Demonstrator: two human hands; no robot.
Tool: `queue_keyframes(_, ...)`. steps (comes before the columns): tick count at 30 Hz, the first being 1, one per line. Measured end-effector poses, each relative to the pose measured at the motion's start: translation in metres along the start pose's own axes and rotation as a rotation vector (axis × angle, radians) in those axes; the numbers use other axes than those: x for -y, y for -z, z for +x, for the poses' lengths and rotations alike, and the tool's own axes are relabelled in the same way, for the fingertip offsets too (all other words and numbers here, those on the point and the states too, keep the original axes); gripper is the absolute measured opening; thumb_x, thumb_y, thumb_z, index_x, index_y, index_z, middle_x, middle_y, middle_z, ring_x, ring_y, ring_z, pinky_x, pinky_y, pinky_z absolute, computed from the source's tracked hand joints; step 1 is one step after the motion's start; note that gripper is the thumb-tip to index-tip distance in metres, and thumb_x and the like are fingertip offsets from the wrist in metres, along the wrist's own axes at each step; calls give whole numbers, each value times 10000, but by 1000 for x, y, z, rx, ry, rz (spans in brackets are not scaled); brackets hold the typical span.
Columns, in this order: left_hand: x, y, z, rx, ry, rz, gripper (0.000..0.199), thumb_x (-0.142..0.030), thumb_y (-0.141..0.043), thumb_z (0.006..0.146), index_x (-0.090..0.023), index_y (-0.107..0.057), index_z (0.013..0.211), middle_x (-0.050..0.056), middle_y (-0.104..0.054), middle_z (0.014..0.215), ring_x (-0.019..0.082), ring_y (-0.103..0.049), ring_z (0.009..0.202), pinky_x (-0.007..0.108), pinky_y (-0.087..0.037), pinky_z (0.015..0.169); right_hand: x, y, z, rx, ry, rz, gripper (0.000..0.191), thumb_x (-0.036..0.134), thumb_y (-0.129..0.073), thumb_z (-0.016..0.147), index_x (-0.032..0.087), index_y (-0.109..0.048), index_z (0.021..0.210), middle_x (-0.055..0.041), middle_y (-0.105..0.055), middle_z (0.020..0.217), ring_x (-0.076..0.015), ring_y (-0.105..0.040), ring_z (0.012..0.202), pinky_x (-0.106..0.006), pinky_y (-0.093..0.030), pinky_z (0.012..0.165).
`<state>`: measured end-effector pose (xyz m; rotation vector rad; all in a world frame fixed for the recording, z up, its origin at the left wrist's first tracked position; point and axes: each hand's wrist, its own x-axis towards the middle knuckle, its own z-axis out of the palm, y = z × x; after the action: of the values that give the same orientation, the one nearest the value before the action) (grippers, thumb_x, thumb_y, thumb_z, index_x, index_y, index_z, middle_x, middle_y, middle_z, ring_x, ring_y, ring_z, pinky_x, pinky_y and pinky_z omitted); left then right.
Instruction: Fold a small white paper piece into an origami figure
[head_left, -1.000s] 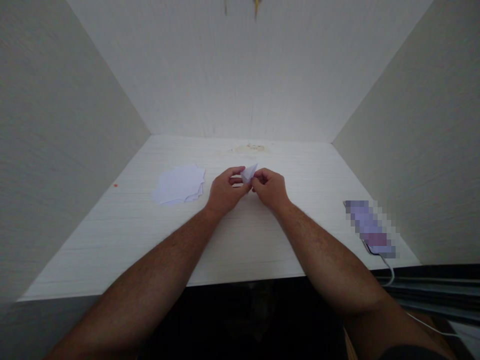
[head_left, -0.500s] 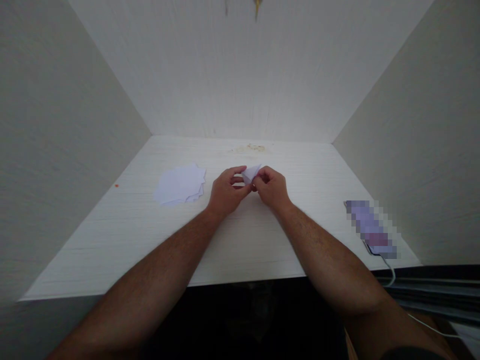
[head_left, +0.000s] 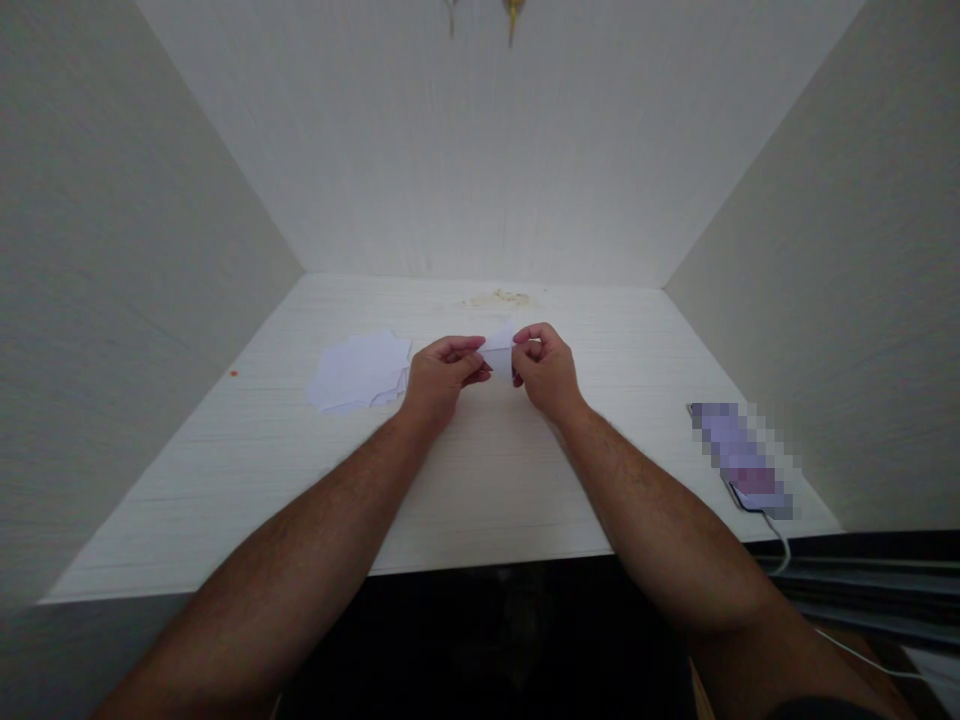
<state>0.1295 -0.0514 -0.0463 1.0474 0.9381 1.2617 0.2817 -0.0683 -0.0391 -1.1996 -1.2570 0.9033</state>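
Between my two hands is a small piece of folded white paper (head_left: 499,345), with a pointed flap standing up at its top. My left hand (head_left: 444,374) pinches its left side between thumb and fingers. On the other side, my right hand (head_left: 547,370) grips the right edge with curled fingers. The fingers cover both ends of the paper, so its full shape is hidden. Left of my left hand lies a loose stack of white paper sheets (head_left: 356,370) with uneven corners.
A phone (head_left: 739,455), blurred out in blocks, lies on the right of the white table (head_left: 495,480), with a white cable (head_left: 780,545) over the edge. Walls enclose the back and sides. A small orange speck (head_left: 234,373) is at the left; crumb-like marks (head_left: 510,297) are at the back.
My hands have moved apart, the left one slightly leftward. The paper, a compact pointed shape before, now shows wider between them with a flap raised.
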Motion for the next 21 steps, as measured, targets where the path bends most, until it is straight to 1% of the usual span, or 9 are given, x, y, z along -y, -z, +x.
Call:
queue_keyframes(3, 0, 0, 0, -19, -26, 22, 320, -241, -773, 641, -137, -687, 931, 21, -684, 712, 125, -655, 623, 337, -591, 710, 2, 1, 0, 0, -17, 31, 138, 266, -584, 723, 215, -520, 834, 73, -575, 581, -79, -518, 462, -199, -418, 434)
queue_keyframes(6, -1, -1, -1, -41, -74, 44, 302, -235, -777, 645, -138, -696, 919, 22, -690, 717, 129, -663, 630, 334, -595, 709, 2, 1, 0, 20, -56, 134, 105, 218, -611, 663, 192, -588, 762, 41, -612, 619, -92, -539, 517, -223, -463, 483)
queue_keyframes(9, -3, -2, -3, -37, -114, 74, 285, -242, -779, 647, -136, -710, 903, 31, -708, 732, 138, -671, 623, 336, -600, 694, -1, 1, 0, 86, -104, 264, 50, 205, -624, 649, 179, -618, 691, 24, -617, 636, -102, -550, 556, -244, -485, 524)
queue_keyframes(11, -5, -3, -5, -28, -136, 90, 282, -257, -785, 644, -137, -721, 891, 37, -719, 750, 145, -676, 626, 339, -602, 689, -2, 2, 0, 137, -136, 322, 72, 244, -652, 669, 175, -634, 675, 13, -621, 655, -109, -561, 588, -255, -492, 549)
queue_keyframes(16, -6, -4, -7, -9, -168, 96, 278, -273, -800, 641, -145, -738, 880, 43, -730, 757, 157, -689, 649, 336, -602, 689, -2, 2, 0, 188, -191, 405, 181, 343, -719, 690, 171, -662, 692, -8, -637, 719, -119, -578, 659, -273, -500, 618)
queue_keyframes(21, -6, -4, -8, -1, -180, 98, 246, -255, -797, 645, -151, -745, 862, 41, -734, 756, 159, -694, 653, 346, -606, 708, 1, 2, -1, 252, -250, 458, 230, 360, -731, 686, 177, -705, 824, -35, -678, 837, -149, -612, 760, -303, -515, 682)
